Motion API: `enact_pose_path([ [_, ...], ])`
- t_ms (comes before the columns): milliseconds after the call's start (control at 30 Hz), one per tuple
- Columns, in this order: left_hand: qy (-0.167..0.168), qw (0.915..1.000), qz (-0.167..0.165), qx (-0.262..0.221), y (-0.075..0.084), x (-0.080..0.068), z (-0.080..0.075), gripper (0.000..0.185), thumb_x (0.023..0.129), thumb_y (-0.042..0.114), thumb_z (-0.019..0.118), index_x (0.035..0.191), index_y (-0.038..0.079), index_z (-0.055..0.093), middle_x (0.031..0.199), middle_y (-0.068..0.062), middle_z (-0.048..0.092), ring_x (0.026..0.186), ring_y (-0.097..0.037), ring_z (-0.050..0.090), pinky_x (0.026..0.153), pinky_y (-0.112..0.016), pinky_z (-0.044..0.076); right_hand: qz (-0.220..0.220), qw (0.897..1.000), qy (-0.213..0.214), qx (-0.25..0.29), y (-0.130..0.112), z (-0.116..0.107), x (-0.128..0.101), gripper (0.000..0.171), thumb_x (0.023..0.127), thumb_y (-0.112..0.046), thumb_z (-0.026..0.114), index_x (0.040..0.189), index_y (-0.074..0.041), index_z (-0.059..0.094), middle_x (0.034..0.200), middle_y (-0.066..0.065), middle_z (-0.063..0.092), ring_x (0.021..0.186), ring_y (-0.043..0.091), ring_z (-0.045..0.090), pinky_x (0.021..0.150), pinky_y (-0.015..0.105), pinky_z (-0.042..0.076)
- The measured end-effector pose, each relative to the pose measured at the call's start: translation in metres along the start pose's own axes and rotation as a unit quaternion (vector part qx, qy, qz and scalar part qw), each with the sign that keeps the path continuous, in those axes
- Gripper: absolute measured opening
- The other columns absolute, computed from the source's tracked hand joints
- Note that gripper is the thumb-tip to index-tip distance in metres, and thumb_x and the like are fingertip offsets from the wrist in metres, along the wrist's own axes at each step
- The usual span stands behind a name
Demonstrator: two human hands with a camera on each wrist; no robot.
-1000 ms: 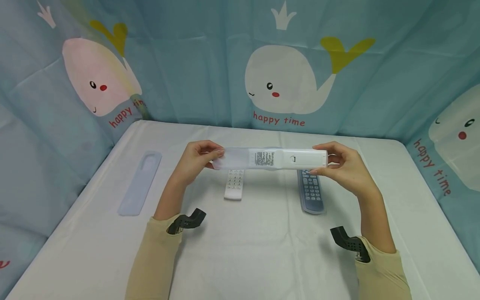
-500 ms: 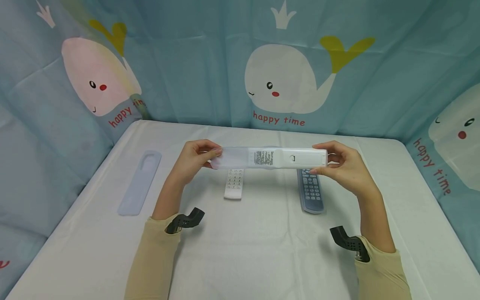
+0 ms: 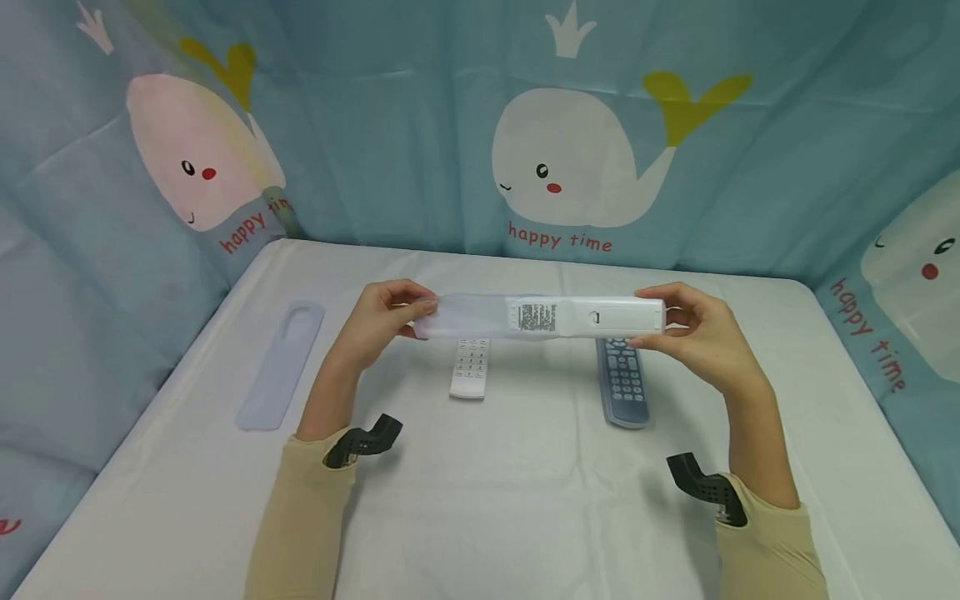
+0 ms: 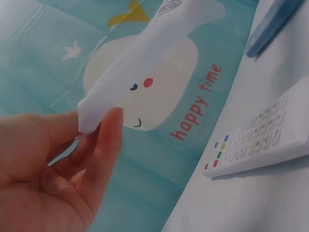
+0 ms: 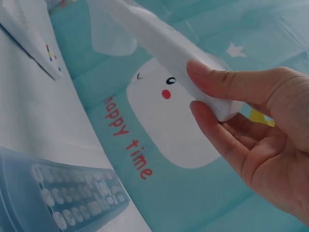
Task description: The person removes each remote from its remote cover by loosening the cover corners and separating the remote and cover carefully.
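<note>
A white remote control (image 3: 622, 315) is held face down above the table, its left part inside a translucent remote cover (image 3: 468, 317). My left hand (image 3: 386, 321) pinches the cover's far left end between thumb and fingers; the left wrist view shows the limp cover (image 4: 120, 77) flattened there. On the other side, my right hand (image 3: 697, 333) grips the bare right end of the remote, thumb on one long edge and fingers on the other. In the right wrist view the remote (image 5: 169, 53) slants up toward the cover's loose flap (image 5: 113, 36).
Beneath the held remote lie a smaller white remote (image 3: 468, 371) and, to its right, a blue-grey remote (image 3: 625, 387) in a clear cover. Another translucent cover (image 3: 281, 367) rests flat at the left. A curtain (image 3: 420, 167) with whales hangs behind the white table (image 3: 480, 517).
My hands have drawn slightly apart, the left one leftward and the right one rightward. The white remote has slid a little way out of the cover.
</note>
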State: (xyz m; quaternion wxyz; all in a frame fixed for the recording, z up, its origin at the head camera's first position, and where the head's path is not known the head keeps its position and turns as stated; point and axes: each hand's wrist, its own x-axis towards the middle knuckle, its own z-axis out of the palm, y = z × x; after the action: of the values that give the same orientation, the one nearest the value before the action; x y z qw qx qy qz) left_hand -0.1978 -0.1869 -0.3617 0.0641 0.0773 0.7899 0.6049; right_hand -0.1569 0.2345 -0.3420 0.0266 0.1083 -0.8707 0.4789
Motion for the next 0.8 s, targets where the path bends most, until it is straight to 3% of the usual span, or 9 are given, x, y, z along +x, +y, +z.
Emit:
enact_pose_path([
  [367, -0.074, 0.9967, -0.019, 0.026, -0.0038, -0.0013, -0.0046, 0.025, 0.105, 0.011, 0.067, 0.124, -0.005, 0.065, 0.114, -0.009, 0.068, 0.095, -0.018, 0.062, 0.079, -0.027, 0.060, -0.017, 1.000, 0.018, 0.017, -0.0002, 0.0027, -0.0003, 0.056, 0.086, 0.003, 0.085, 0.138, 0.000, 0.064, 0.118, -0.014, 0.065, 0.098, 0.000, 0.068, 0.077, 0.015, 0.059],
  [633, -0.105, 0.9943, -0.019, 0.008, -0.0035, -0.0040, -0.0064, 0.028, 0.104, 0.011, 0.065, 0.126, -0.007, 0.062, 0.110, -0.005, 0.071, 0.094, -0.014, 0.065, 0.078, -0.028, 0.060, -0.020, 0.999, 0.020, 0.023, -0.0024, 0.0051, 0.0008, 0.056, 0.087, 0.005, 0.084, 0.139, 0.000, 0.064, 0.120, -0.013, 0.064, 0.100, -0.001, 0.068, 0.079, 0.015, 0.059],
  [800, -0.120, 0.9924, -0.026, 0.011, -0.0037, -0.0030, -0.0028, 0.034, 0.103, 0.013, 0.067, 0.132, -0.005, 0.062, 0.124, -0.013, 0.069, 0.101, -0.017, 0.064, 0.081, -0.028, 0.057, -0.020, 0.999, 0.020, 0.017, -0.0023, 0.0053, 0.0007, 0.054, 0.087, 0.004, 0.084, 0.138, 0.000, 0.064, 0.120, -0.012, 0.064, 0.099, -0.001, 0.067, 0.079, 0.015, 0.059],
])
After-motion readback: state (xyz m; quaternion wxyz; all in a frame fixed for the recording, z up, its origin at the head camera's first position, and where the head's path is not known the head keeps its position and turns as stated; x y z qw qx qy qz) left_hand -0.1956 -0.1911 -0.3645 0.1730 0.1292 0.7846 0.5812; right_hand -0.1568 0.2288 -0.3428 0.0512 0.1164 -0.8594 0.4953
